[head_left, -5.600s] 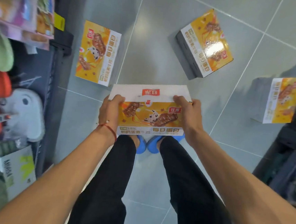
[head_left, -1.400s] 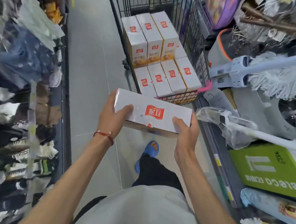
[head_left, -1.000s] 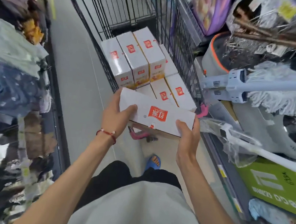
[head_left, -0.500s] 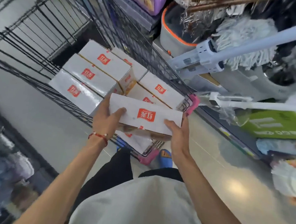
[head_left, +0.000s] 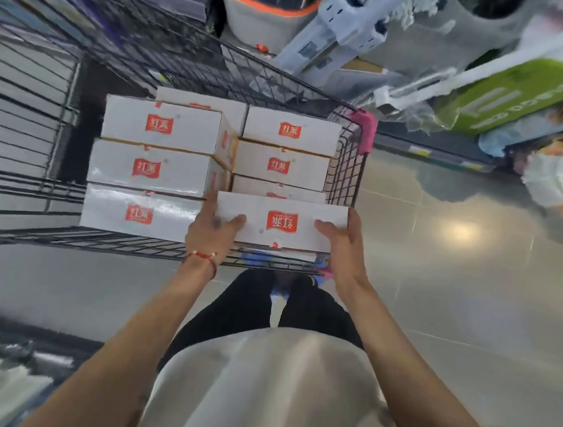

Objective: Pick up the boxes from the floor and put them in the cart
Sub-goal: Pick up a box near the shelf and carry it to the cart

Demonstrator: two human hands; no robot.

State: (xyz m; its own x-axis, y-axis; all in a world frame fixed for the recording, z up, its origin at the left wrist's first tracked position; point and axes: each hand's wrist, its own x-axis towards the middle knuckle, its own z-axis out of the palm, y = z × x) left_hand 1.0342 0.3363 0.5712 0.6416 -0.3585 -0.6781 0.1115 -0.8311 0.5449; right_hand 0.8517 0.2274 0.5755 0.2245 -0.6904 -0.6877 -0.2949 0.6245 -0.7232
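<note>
Piles of white boxes (head_left: pixel 154 166) filling the cart (head_left: pixel 346 171), higher on the left. Left hand (head_left: pixel 211 230) gripping the left end of the held box (head_left: pixel 281 222); right hand (head_left: pixel 342 243) gripping the right end. Long side lying left to right, just over the lower right pile, at the near edge. Neither hand nearer. Landing spot and most fingers hidden under it. Edges blurry.

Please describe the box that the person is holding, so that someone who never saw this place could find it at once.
Find the black wire cart stacked with white boxes. At its near right corner, one box is gripped at its ends by the left hand and the right hand. It alone is held, and its red logo reads upside down, unlike the others.
</note>
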